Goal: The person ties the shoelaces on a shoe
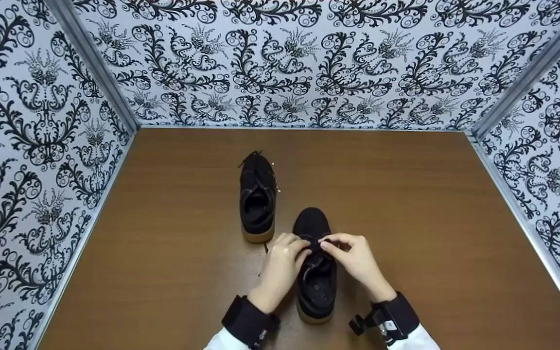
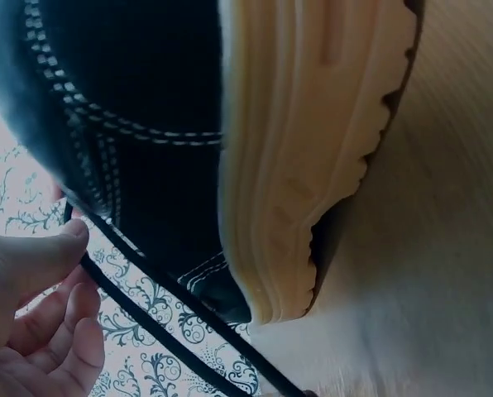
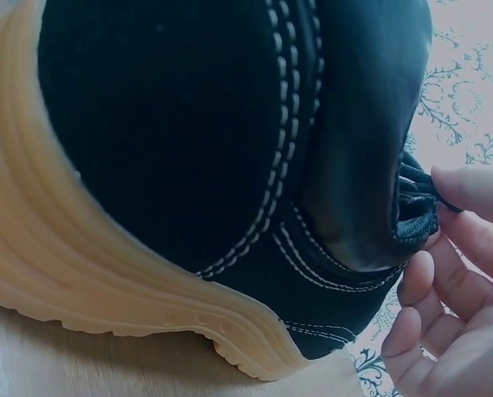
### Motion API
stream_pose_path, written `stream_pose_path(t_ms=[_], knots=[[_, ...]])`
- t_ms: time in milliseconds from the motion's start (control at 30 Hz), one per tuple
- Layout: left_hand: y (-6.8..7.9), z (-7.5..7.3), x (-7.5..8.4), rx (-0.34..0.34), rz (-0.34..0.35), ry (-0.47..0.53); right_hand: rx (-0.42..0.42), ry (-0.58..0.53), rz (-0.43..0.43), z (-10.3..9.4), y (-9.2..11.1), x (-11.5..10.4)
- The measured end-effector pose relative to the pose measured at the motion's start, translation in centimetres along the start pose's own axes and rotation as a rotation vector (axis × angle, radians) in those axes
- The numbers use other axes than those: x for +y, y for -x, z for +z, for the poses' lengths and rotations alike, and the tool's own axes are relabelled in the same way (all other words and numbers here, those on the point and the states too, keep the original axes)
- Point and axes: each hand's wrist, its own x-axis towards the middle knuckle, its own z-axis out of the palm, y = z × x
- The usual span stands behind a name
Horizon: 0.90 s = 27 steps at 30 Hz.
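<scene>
White walls (image 1: 280,63) (scroll-patterned in black) with grey edging (image 1: 94,61) border the brown tabletop (image 1: 430,218)

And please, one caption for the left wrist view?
Left hand pinching the shoelace of a black, tan-soled shoe with pale double stitching.

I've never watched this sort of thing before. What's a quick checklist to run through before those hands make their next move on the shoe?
1. Near shoe upright, sole down on the table: ok.
2. Left hand has hold of a lace: ok, pinched at the thumb.
3. Right hand has hold of lace too: ok, between thumb and fingers.
4. Far shoe out of the way: ok, it stands apart, ahead and to the left.
5. Knot fully tied on the near shoe: cannot tell, the hands partly cover the lacing.
</scene>
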Motion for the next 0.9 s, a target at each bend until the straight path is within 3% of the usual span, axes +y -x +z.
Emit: stream_pose_path(t_ms=[267,433,533,767,900], knots=[[-0.8,0.0,0.3,0.041,-0.015,0.062,0.003,-0.037,-0.048,0.1,-0.3,3.0],[-1.1,0.1,0.5,0.061,-0.036,0.148,-0.001,-0.048,-0.092,0.1,-0.4,3.6],[-1.4,0.2,0.7,0.053,-0.083,0.226,0.004,-0.04,-0.085,0.0,-0.3,3.5],[-1.9,0.2,0.9,-0.017,-0.249,0.418,0.006,0.007,-0.057,-0.1,0.2,-0.1],[-2.1,0.5,0.9,-0.048,-0.327,0.517,0.007,-0.005,-0.066,-0.1,0.2,0.1]])
